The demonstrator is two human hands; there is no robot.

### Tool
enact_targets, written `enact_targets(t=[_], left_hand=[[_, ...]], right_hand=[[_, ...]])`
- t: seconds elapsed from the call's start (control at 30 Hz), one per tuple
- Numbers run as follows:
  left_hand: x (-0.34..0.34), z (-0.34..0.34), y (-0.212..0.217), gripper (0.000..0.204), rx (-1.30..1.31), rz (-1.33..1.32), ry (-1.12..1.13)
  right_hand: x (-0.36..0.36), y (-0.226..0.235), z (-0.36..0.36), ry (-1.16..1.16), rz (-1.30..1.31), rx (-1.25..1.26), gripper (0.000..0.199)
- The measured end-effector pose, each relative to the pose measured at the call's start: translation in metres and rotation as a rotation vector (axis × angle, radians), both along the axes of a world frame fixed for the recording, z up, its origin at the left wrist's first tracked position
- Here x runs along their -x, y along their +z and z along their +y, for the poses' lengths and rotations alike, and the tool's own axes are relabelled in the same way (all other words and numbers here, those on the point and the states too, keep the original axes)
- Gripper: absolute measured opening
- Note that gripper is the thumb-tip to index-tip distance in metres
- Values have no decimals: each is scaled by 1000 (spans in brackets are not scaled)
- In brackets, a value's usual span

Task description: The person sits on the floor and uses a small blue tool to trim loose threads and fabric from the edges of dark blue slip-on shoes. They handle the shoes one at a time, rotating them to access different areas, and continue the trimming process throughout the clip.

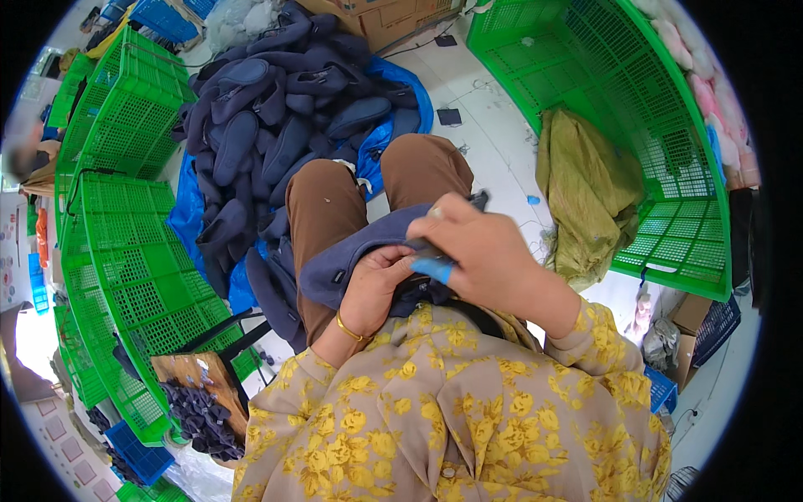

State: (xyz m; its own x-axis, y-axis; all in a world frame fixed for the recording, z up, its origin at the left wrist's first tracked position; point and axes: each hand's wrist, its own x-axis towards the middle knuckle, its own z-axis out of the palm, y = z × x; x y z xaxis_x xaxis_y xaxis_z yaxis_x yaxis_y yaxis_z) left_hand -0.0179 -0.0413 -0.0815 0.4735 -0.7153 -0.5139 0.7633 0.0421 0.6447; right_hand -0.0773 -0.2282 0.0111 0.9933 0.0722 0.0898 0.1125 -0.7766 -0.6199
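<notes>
Here both hands, left (pixel 374 289) and right (pixel 493 255), grip a navy slipper (pixel 351 255) bearing a small label.

Slipper pile (pixel 284 109) ahead, crates (pixel 125 251) left, sack (pixel 585 192) right

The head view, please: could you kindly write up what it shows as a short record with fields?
left hand: grips the navy slipper on the lap
right hand: holds a small blue-tipped tool against the slipper
lap: brown trousers
ahead: pile of navy slippers on blue tarp
left side: stacked green crates
right side: green crate, olive sack
</notes>
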Motion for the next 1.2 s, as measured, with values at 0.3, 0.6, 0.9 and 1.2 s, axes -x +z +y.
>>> enact_targets(t=[0.3, 0.6, 0.9, 1.2], left_hand=[[3, -1, 1, 20, -50, -60, -14], [-1, 5, -6, 17, -43, -104, -23], [2, 2, -7, 11, 0, -213, -17], [6, -10, 32, 17, -132, -271, -21]], right_hand=[[-12, -20, -7, 301, 23, 155, 16], [-4, -56, 17, 119, -410, 100, 11], [12, -48, 24, 180, -533, 286, 21], [-29, 0, 21, -289, 153, -1040, 6]])
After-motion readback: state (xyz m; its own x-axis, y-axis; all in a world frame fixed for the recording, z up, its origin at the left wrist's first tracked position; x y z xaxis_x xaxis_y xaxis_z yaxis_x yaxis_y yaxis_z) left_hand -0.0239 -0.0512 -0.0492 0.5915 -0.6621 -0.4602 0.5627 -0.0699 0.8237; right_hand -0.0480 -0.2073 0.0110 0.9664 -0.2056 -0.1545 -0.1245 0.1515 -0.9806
